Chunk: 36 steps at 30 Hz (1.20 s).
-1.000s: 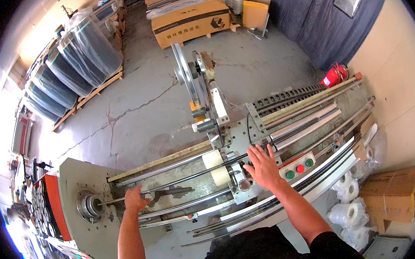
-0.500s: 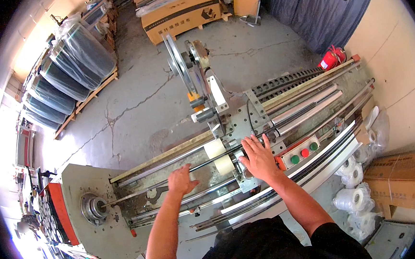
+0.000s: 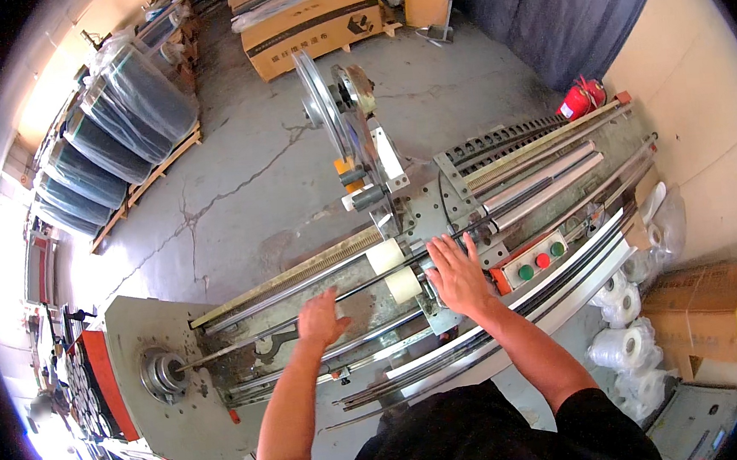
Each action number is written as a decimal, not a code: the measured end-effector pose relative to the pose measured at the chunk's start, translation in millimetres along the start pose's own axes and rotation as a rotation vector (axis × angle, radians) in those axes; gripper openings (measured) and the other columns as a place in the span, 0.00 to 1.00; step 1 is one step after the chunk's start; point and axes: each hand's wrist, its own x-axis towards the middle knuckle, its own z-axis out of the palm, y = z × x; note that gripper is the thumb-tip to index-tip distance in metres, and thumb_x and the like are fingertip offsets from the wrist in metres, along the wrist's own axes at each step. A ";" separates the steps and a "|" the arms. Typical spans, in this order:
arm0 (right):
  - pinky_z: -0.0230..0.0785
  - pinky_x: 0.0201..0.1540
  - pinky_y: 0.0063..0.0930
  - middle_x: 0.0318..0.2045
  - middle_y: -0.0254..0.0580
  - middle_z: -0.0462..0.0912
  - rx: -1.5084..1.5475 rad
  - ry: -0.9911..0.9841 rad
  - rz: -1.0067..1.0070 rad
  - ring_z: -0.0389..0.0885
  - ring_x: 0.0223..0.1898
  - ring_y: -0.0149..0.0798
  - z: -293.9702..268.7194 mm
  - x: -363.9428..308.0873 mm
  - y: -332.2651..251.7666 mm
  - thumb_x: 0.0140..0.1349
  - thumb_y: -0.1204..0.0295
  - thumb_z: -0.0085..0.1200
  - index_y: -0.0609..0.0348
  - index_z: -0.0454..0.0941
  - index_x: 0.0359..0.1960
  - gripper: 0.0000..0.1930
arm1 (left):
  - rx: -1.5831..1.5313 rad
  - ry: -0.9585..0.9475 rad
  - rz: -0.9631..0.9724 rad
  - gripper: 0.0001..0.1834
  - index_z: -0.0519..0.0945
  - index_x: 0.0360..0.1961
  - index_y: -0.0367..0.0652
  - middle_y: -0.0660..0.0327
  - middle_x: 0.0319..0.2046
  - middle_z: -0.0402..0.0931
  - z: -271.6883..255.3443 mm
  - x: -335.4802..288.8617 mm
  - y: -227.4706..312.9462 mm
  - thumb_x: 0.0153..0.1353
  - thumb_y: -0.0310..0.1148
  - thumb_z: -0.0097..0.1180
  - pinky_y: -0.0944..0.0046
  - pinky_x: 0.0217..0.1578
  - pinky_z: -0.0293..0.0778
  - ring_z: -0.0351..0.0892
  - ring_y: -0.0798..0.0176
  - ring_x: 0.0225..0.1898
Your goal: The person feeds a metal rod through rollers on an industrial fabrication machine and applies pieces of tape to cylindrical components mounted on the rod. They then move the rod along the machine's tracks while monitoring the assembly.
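Note:
A long thin rod [image 3: 360, 289] runs slantwise over a grey machine bed, from a round chuck [image 3: 163, 375] at the left toward the right. My left hand [image 3: 321, 320] is curled over the rod, with its thumb on the near side; the fingertips are hidden. Farther right, my right hand [image 3: 457, 277] lies flat with fingers spread over the rod, beside the metal carriage plate [image 3: 418, 212]. Between my hands, two cream rollers [image 3: 402, 284] flank the rod. A wheel-like reel [image 3: 318, 101] stands on an arm above the carriage.
A control box with green and red buttons [image 3: 543, 260] sits right of my right hand. Black rods [image 3: 478, 335] lie along the machine's near edge. A red fire extinguisher [image 3: 581, 98], wrapped rolls [image 3: 624, 347] and cartons [image 3: 700, 305] stand at the right. Large film-wrapped rolls [image 3: 141, 96] stand far left.
The whole view has shifted slightly. Both hands keep nearly the same places on the machine, and no thing has visibly been taken up or let go.

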 end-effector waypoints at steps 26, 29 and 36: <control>0.35 0.86 0.59 0.76 0.54 0.73 -0.078 -0.026 0.064 0.64 0.81 0.50 9.9 0.6 -2.6 0.79 0.48 0.51 0.67 0.69 0.77 0.37 | 0.027 -0.138 -0.112 0.42 0.78 0.72 0.61 0.54 0.61 0.87 -7.6 10.4 -30.5 0.57 0.58 0.75 0.43 0.62 0.80 0.86 0.44 0.61; 0.35 0.86 0.60 0.76 0.55 0.72 -0.085 -0.021 0.054 0.64 0.81 0.51 8.2 1.3 -2.6 0.79 0.48 0.51 0.67 0.69 0.77 0.37 | 0.019 -0.072 0.003 0.45 0.73 0.76 0.54 0.51 0.62 0.86 3.3 27.7 6.4 0.60 0.56 0.73 0.42 0.61 0.80 0.86 0.41 0.61; 0.37 0.86 0.61 0.76 0.56 0.73 -0.075 -0.028 0.033 0.64 0.81 0.52 7.8 0.5 -2.0 0.79 0.49 0.51 0.69 0.68 0.76 0.37 | 0.011 -0.020 0.063 0.29 0.73 0.57 0.40 0.44 0.57 0.84 15.4 53.5 82.0 0.63 0.42 0.73 0.41 0.58 0.82 0.86 0.38 0.58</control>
